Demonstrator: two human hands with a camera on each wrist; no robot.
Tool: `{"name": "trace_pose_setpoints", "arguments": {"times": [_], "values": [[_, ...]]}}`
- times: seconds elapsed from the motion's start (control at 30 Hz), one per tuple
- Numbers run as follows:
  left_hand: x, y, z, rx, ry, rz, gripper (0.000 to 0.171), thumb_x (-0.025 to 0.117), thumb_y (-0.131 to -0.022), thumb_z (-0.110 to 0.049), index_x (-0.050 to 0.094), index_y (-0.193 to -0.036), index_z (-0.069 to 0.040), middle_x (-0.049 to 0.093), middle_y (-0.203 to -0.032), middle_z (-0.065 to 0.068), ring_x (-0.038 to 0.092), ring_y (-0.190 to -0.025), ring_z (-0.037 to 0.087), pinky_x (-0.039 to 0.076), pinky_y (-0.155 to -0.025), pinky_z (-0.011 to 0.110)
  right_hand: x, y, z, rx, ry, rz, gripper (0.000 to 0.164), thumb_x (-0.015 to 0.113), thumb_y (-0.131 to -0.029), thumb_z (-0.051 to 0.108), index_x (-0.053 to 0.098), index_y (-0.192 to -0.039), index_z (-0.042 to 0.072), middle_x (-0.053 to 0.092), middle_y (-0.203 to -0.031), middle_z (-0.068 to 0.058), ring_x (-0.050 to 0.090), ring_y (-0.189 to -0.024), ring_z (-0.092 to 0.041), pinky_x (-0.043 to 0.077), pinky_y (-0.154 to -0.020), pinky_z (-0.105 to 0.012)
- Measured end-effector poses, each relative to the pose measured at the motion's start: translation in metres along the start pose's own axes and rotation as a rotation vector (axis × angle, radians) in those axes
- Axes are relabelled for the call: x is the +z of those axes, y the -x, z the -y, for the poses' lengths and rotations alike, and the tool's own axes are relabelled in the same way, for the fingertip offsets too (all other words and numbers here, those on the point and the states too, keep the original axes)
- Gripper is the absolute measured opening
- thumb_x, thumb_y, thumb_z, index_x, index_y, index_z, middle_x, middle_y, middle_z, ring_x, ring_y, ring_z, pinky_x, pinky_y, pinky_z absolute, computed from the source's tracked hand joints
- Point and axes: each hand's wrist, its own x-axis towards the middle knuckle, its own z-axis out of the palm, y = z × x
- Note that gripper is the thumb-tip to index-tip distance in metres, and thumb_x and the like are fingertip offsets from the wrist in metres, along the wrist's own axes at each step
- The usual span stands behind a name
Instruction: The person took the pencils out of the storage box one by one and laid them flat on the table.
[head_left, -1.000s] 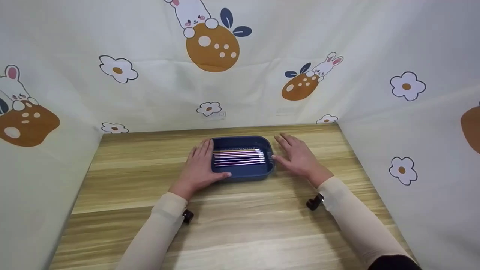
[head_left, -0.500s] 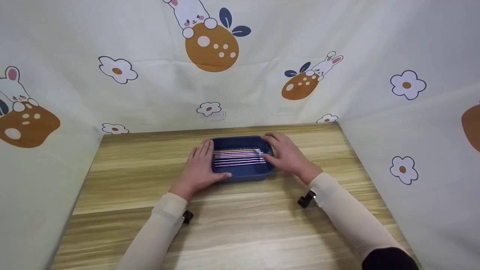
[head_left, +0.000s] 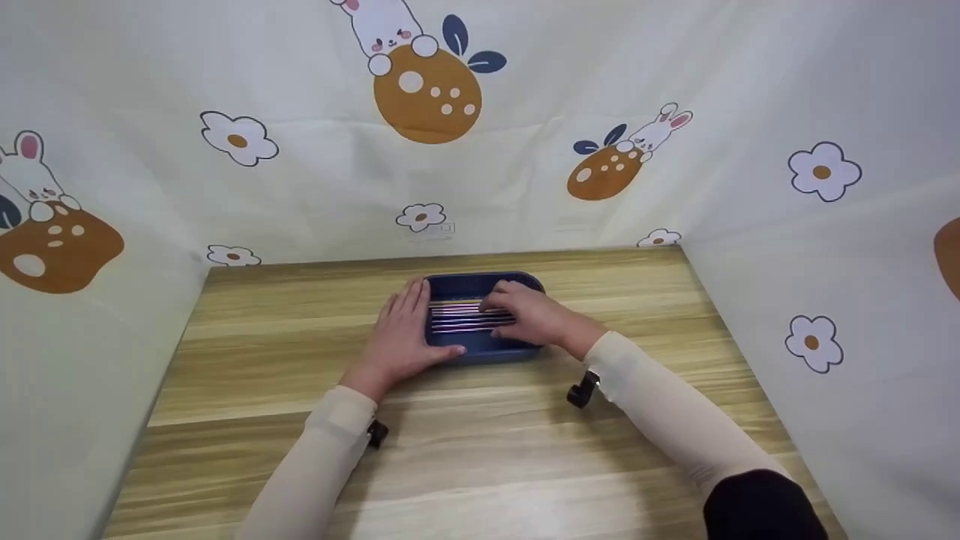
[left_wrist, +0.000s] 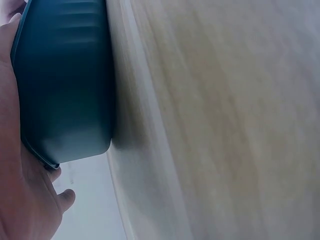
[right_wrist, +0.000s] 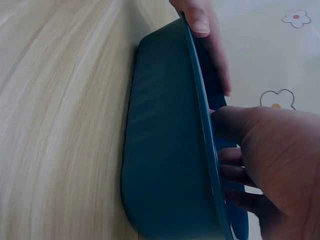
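A dark blue plastic tray [head_left: 495, 355] stands on the wooden table, with several thin striped pencils [head_left: 454, 319] lying side by side in it. My left hand [head_left: 401, 334] rests across the tray's left end, fingers straight towards the back corner, thumb on the front rim. In the left wrist view, that hand [left_wrist: 22, 165] lies along the rim. My right hand [head_left: 529, 315] reaches over the right end into the tray, its fingers and thumb spread apart over the pencils and covering their right ends. In the right wrist view, the wall of the tray [right_wrist: 165, 130] hides the right fingertips.
The wooden table [head_left: 465, 450] extends in front of the tray and to both sides. A pale cloth [head_left: 322, 180] printed with rabbits and flowers hangs behind the table and along its sides. Each sleeve carries a small black camera [head_left: 583, 390].
My right hand has moved left from beside the tray's right end, over the rim and in above the pencils. The left hand and the tray have stayed in place.
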Motion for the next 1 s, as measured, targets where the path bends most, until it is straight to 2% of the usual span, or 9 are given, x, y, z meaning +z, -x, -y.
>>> {"name": "trace_pose_setpoints", "arguments": {"times": [0.17, 0.3, 0.53, 0.7, 1.0], "values": [[-0.001, 0.001, -0.001, 0.006, 0.003, 0.003, 0.142, 0.066, -0.085, -0.091, 0.013, -0.174, 0.007, 0.013, -0.182, 0.025, 0.009, -0.17, 0.038, 0.008, -0.137, 0.056, 0.003, -0.008, 0.002, 0.01, -0.015, 0.086, 0.043, 0.087, -0.095, 0.013, 0.074, -0.135, 0.005, 0.063, -0.122, -0.011, 0.063, -0.117, -0.03, 0.054, -0.106, -0.048], [-0.001, 0.002, -0.002, 0.006, 0.001, 0.007, 0.142, 0.064, -0.085, -0.092, 0.013, -0.174, 0.007, 0.012, -0.182, 0.026, 0.009, -0.17, 0.038, 0.009, -0.137, 0.056, 0.008, -0.013, 0.0, 0.007, -0.032, 0.115, 0.042, 0.086, -0.095, 0.011, 0.074, -0.134, 0.006, 0.064, -0.119, -0.011, 0.064, -0.112, -0.03, 0.054, -0.104, -0.048], [-0.002, 0.001, -0.003, 0.009, -0.006, 0.002, 0.143, 0.064, -0.085, -0.093, 0.011, -0.174, 0.005, 0.014, -0.182, 0.025, 0.01, -0.17, 0.037, 0.009, -0.137, 0.055, 0.014, -0.02, -0.002, -0.001, -0.077, 0.15, 0.038, 0.083, -0.095, 0.002, 0.075, -0.133, 0.004, 0.069, -0.12, -0.014, 0.065, -0.112, -0.029, 0.054, -0.104, -0.048], [-0.002, 0.0, -0.001, 0.008, 0.006, -0.009, 0.14, 0.07, -0.086, -0.087, 0.012, -0.174, 0.005, 0.014, -0.182, 0.025, 0.01, -0.17, 0.038, 0.01, -0.137, 0.056, 0.017, -0.024, -0.002, -0.012, -0.059, 0.154, 0.038, 0.082, -0.095, 0.001, 0.077, -0.133, 0.005, 0.069, -0.118, -0.011, 0.064, -0.11, -0.026, 0.054, -0.104, -0.049], [-0.001, 0.001, 0.001, 0.024, 0.018, -0.022, 0.141, 0.068, -0.086, -0.089, 0.013, -0.174, 0.006, 0.017, -0.181, 0.026, 0.012, -0.17, 0.039, 0.014, -0.136, 0.058, 0.022, -0.028, -0.003, -0.023, -0.035, 0.161, 0.031, 0.081, -0.094, -0.003, 0.079, -0.124, 0.004, 0.071, -0.116, -0.012, 0.067, -0.109, -0.029, 0.055, -0.102, -0.045]]}}
